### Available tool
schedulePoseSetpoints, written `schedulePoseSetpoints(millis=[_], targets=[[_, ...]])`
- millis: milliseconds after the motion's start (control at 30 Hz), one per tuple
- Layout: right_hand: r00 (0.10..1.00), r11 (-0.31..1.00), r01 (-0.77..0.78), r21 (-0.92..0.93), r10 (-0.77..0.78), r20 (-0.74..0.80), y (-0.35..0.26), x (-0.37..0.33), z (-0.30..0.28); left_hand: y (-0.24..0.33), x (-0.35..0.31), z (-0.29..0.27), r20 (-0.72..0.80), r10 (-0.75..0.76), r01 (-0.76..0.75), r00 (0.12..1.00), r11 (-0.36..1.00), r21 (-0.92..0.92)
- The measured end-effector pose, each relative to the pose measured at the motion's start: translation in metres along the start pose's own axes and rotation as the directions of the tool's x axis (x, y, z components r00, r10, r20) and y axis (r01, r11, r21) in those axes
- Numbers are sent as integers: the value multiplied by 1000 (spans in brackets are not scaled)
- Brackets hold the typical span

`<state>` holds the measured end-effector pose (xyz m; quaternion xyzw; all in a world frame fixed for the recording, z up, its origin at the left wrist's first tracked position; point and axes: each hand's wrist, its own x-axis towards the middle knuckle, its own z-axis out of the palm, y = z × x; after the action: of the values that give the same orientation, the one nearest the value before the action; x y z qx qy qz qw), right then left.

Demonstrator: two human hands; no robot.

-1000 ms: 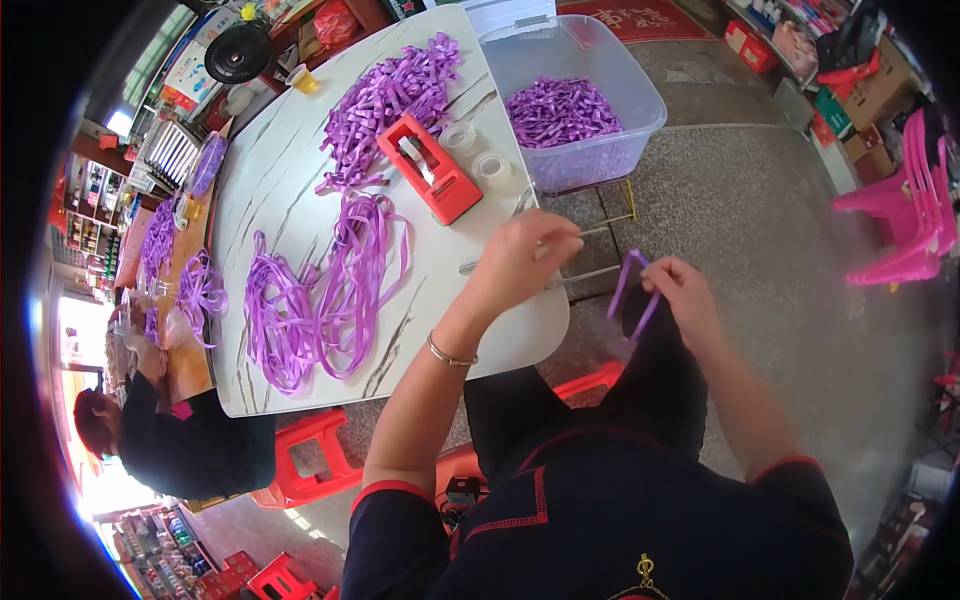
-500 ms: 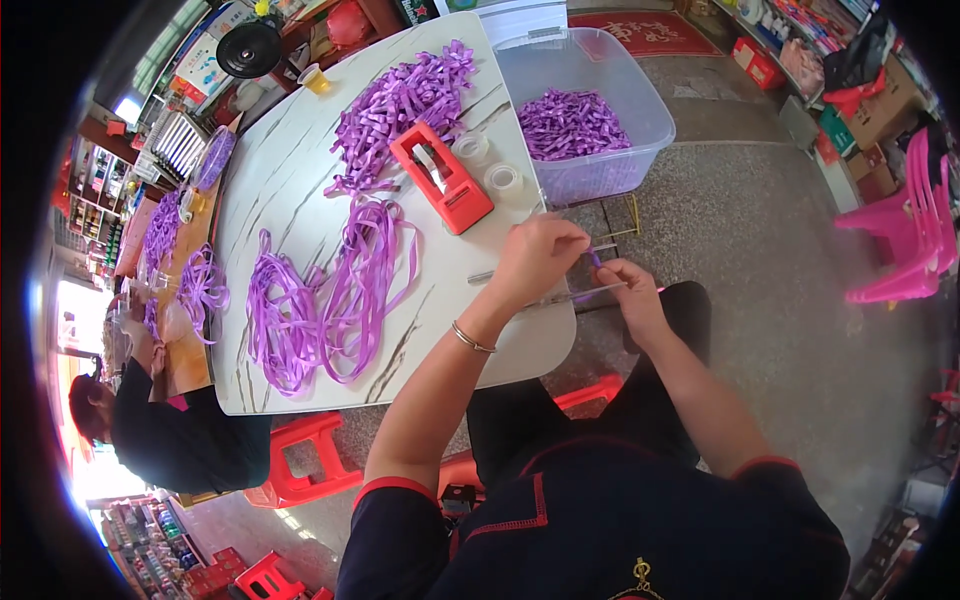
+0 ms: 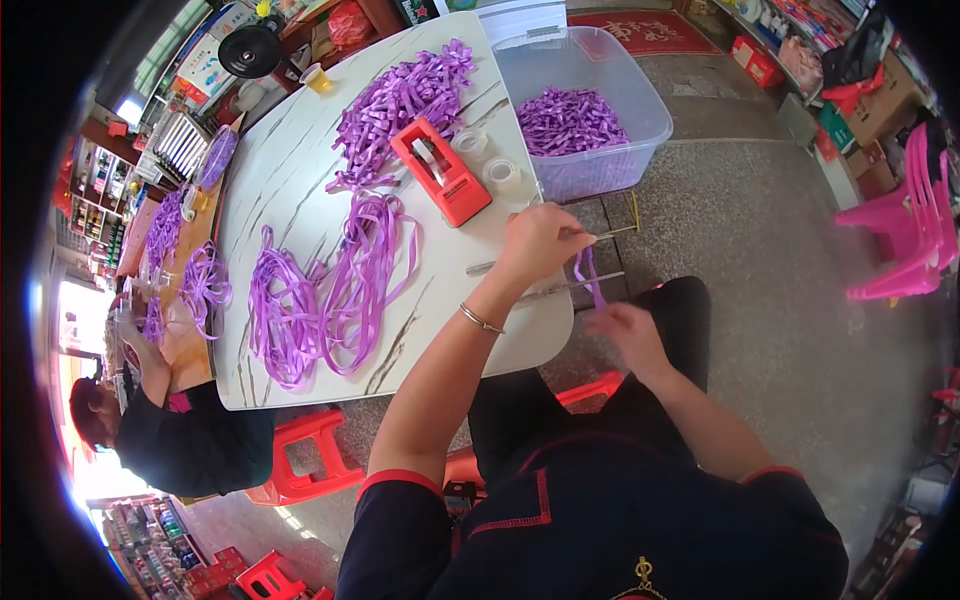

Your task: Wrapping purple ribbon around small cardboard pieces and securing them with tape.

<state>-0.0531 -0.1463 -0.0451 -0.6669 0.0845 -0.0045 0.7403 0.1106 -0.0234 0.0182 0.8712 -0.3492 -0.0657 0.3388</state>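
Left grip (image 3: 540,243) and right grip (image 3: 625,335) both pinching a purple ribbon strip (image 3: 590,275) beside the white table (image 3: 290,170).

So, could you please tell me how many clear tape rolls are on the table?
2: one tape roll right of the red dispenser, the other just nearer the person. More may be hidden.
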Motion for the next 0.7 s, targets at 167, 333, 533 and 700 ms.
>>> schedulePoseSetpoints(millis=[167,333,533,700], targets=[[987,987,-143,-76,148,62,-19,-72,-4,3,5,-2,68,-53,52,996,998,19],[976,882,198,-428,-138,168,-36,-123,-14,2,6,-5,114,-76,74,991,997,17],[878,741,467,-483,-322,355,-38,-157,-23,-1,10,-3,157,-108,97,982,992,77],[900,789,426,-442,-319,297,-33,-177,-22,-4,12,-5,209,-110,95,972,992,82]])
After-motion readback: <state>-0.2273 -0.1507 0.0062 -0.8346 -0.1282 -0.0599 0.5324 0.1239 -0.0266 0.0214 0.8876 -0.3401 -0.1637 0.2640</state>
